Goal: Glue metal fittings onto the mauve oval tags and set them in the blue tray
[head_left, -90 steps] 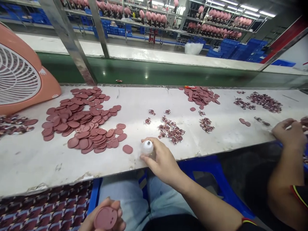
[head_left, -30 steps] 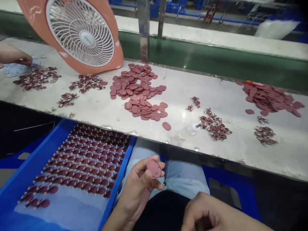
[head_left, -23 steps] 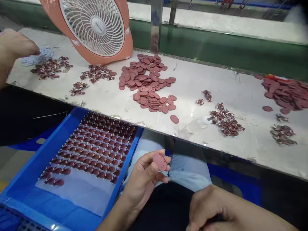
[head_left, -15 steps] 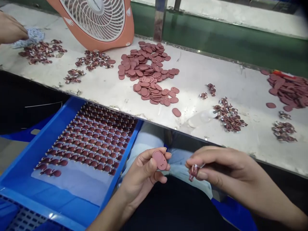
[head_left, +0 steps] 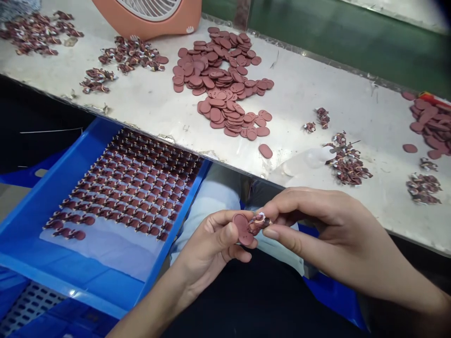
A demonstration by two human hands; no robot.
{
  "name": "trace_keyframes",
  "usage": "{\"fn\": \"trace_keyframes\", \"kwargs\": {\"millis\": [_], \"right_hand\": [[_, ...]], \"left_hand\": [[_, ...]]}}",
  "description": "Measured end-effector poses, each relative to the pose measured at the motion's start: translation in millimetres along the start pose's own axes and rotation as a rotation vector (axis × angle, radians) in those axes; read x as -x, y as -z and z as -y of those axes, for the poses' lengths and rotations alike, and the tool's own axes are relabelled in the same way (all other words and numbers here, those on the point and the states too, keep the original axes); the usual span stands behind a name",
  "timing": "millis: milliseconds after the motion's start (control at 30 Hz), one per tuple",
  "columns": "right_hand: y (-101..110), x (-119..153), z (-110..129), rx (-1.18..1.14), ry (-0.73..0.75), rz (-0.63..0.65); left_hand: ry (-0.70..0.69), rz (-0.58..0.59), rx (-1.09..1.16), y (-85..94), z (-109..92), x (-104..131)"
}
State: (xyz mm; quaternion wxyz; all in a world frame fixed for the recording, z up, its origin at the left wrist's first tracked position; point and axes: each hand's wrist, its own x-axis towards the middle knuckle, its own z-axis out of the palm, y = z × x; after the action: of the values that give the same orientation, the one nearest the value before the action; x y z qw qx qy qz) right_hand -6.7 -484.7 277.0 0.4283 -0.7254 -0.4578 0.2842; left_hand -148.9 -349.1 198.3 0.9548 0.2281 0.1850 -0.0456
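Observation:
My left hand (head_left: 214, 239) pinches a reddish-brown oval disc (head_left: 242, 229) between thumb and fingers, low in the middle of the view. From the right, my right hand (head_left: 310, 225) grips a small painted figurine (head_left: 259, 224) in its fingertips. The figurine meets the right side of the disc; whether the two are joined cannot be seen. On the bench above lie a big pile of similar discs (head_left: 218, 75) and a heap of small figurines (head_left: 350, 166). A translucent bottle (head_left: 306, 159) lies with its thin dark tip over that heap.
A blue tray (head_left: 21, 251) at lower left holds rows of figurines on discs. An orange fan (head_left: 190, 19) stands at the bench's back. More figurine heaps (head_left: 130, 54) lie to its left front, and another disc pile (head_left: 431, 124) sits far right on the bench (head_left: 141, 108).
My right hand has moved left and brought the figurine against the disc in my left hand. The camera view has shifted, and the other person's hand at upper left is out of view.

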Motion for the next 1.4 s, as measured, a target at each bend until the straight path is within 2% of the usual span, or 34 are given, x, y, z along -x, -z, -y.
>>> {"fn": "trace_keyframes", "kwargs": {"millis": [533, 800, 1400], "right_hand": [[-1, -1, 2, 0.067, 0.040, 0.030], [-5, -2, -1, 0.016, -0.009, 0.015], [2, -11, 2, 0.087, -0.001, 0.087]], "left_hand": [[0.019, -0.057, 0.005, 0.2, 1, -1], [0.017, -0.110, -0.001, 0.4, 3, -2], [0.051, -0.102, 0.001, 1.6, 2, -4]]}}
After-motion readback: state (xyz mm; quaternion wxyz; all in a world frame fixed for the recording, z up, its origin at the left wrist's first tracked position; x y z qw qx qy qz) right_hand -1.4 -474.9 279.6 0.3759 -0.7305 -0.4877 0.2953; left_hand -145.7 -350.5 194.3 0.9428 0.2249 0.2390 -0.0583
